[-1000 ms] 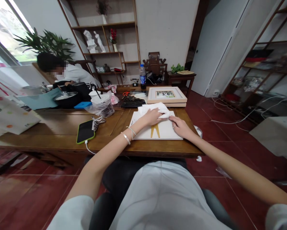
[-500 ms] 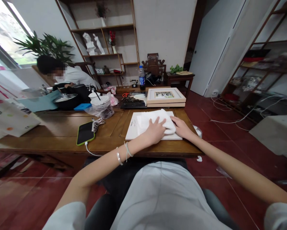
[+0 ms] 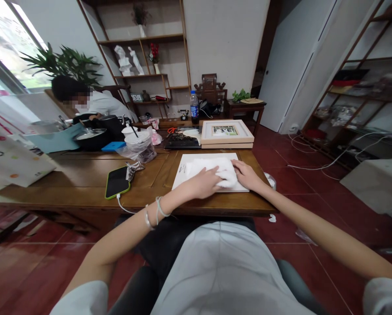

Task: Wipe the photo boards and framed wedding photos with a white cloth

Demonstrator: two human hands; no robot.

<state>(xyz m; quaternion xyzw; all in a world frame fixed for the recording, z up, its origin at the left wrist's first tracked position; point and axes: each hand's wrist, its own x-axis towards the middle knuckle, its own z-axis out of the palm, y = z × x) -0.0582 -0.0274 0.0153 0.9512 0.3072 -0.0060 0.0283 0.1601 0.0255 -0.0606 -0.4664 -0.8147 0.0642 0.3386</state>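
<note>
A folded white cloth lies on a thin white board with small print along its left side, near the table's front edge. My left hand rests on the near part of the cloth, its fingers stretched out and apart. At the right edge of the board, my right hand has bent fingers over the rim, touching the cloth's right end. Its thumb cannot be made out.
Framed pictures are stacked behind the board. To the left lie a charging phone, a bagged cup and a blue box. A bottle stands farther back. Another person leans over at the far left.
My left hand has slid left and toward me over the cloth. The cloth's raised far edge now lies flatter. My right hand stays almost where it was.
</note>
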